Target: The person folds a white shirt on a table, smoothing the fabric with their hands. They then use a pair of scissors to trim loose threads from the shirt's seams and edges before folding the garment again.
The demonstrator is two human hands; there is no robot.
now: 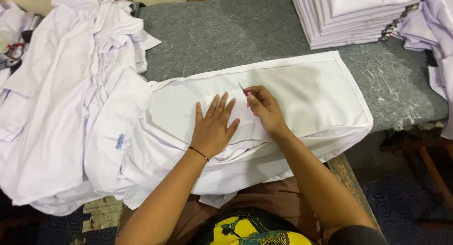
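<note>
One garment [283, 94] lies flat on the surface [212, 42]. Left hand [213, 127] presses it, fingers spread; right hand [264, 108] pinches a small tool [242, 88]. Folded stack [349, 18] done; heap [61, 99] remains.

Two bare arms, no sleeves down to the wrists. Thin black band [198, 153] around the wrist of the left hand [213, 128]. No rings or watch on the right hand [264, 109]. Near the bottom edge, a black top with a bright yellow picture [247, 231] on it. Brown cloth [245, 198] over the lap, just past the yellow picture.
</note>
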